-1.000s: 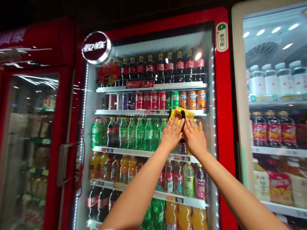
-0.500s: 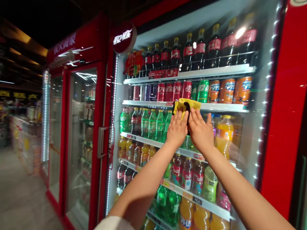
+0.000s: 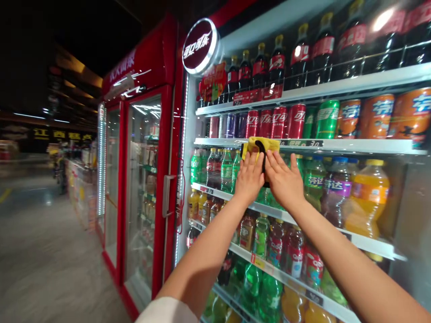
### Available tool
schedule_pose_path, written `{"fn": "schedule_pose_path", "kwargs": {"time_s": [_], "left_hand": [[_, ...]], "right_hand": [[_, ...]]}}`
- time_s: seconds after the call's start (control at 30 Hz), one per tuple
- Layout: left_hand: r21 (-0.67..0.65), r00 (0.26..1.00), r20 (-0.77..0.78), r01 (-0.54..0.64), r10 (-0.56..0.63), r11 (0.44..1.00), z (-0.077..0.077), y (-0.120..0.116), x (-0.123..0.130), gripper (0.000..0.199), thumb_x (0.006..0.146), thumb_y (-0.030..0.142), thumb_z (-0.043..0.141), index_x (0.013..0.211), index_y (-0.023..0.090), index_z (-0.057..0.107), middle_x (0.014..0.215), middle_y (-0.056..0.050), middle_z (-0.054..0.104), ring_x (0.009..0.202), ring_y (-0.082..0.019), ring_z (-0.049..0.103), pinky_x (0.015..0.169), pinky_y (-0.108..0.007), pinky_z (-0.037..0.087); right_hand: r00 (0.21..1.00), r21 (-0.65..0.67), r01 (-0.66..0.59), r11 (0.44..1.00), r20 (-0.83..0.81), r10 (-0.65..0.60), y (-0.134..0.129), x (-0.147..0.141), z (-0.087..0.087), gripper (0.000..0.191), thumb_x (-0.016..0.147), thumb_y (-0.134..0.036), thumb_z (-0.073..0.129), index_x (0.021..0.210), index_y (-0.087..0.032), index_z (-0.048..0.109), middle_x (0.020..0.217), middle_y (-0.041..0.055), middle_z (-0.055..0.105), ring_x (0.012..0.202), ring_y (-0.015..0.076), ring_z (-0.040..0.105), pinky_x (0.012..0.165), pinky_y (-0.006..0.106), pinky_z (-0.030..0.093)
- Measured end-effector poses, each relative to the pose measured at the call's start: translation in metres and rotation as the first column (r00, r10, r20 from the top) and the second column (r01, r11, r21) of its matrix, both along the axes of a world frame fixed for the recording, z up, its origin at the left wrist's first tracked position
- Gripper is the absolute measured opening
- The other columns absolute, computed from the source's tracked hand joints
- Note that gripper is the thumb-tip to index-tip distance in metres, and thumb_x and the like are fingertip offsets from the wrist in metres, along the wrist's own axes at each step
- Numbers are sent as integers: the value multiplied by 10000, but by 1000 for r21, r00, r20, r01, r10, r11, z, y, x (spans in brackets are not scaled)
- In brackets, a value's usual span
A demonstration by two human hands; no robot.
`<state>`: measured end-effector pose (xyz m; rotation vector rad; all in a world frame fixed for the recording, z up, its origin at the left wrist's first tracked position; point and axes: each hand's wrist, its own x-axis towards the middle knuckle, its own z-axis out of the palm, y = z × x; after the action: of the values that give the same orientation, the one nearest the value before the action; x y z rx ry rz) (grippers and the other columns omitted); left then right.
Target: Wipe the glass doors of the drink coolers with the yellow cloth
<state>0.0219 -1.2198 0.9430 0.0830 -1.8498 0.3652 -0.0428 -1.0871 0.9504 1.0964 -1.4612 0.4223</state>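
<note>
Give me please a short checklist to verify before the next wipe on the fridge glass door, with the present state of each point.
1. Both hands on the cloth: ok. The left hand and right hand press flat on the yellow cloth.
2. Cloth flat against the glass door: ok; only its top edge shows above the fingers.
3. Door closed: cannot tell; its right edge is out of view.
4. Path to the left free: ok up to the door handle.
5. Glass already clean: cannot tell; reflections hide any marks.
</note>
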Motion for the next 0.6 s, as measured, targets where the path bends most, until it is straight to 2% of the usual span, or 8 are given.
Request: {"fn": "schedule_pose_path", "kwargs": {"time_s": [0.07,0.1,0.2,0.27,0.33,0.4,0.53,0.6], "left_hand": [[10,1000,-9,-13,13,1000,4,-25,11,681,992,194,423,1625,163,176,1705,-144,228,1593,-297,99,1284,-527,251],[19,1000,-12,-16,16,1000,-2,-38,17,678,993,192,419,1624,159,173,1696,-154,252,1590,-299,123,1277,-526,269],[27,1000,-14,-19,19,999,-44,-69,27,717,995,197,415,1633,148,91,1651,-198,337,1572,-302,211,1249,-551,327],[9,1000,11,0,0,1000,-71,-78,27,758,988,203,437,1635,148,46,1637,-207,360,1560,-313,251,1229,-559,360],[5,999,6,34,-34,999,-78,-81,23,777,981,204,453,1635,155,37,1655,-205,322,1564,-325,233,1227,-564,361],[-4,997,-11,73,-73,997,-61,-84,20,760,983,202,448,1637,167,62,1678,-193,277,1573,-324,198,1242,-562,336],[-11,996,-16,92,-92,996,-8,-114,29,689,993,189,422,1629,184,159,1677,-162,299,1578,-299,198,1268,-541,287],[14,997,-19,75,-74,997,-4,-140,42,673,995,178,408,1626,179,175,1665,-167,324,1573,-295,217,1266,-539,290]], "right_hand": [[1000,10,15,1000,16,-15,-25,14,7,586,990,-116,362,1576,-97,369,1618,170,378,1525,304,350,1275,629,107],[1000,28,19,999,14,-19,-37,21,4,568,989,-113,368,1555,-81,404,1615,174,380,1521,309,358,1273,625,129],[1000,107,17,994,-23,-14,-60,35,-24,544,978,-96,385,1517,-81,462,1607,155,399,1506,298,389,1274,609,156],[999,126,19,992,-44,-13,-63,37,-45,570,964,-72,384,1530,-106,446,1611,138,400,1508,276,388,1278,608,145],[999,97,30,995,-44,-25,-63,35,-54,613,954,-58,380,1563,-129,394,1619,136,388,1514,263,378,1278,619,130],[999,43,44,998,-22,-43,-69,33,-45,637,960,-70,380,1591,-145,340,1621,143,382,1518,263,371,1275,631,123],[997,-26,62,998,51,-60,-109,46,-6,621,978,-117,397,1596,-114,329,1626,166,361,1533,293,336,1276,628,142],[996,-3,61,998,66,-60,-138,59,1,599,979,-118,403,1575,-80,364,1630,177,347,1536,301,329,1277,617,168]]}}
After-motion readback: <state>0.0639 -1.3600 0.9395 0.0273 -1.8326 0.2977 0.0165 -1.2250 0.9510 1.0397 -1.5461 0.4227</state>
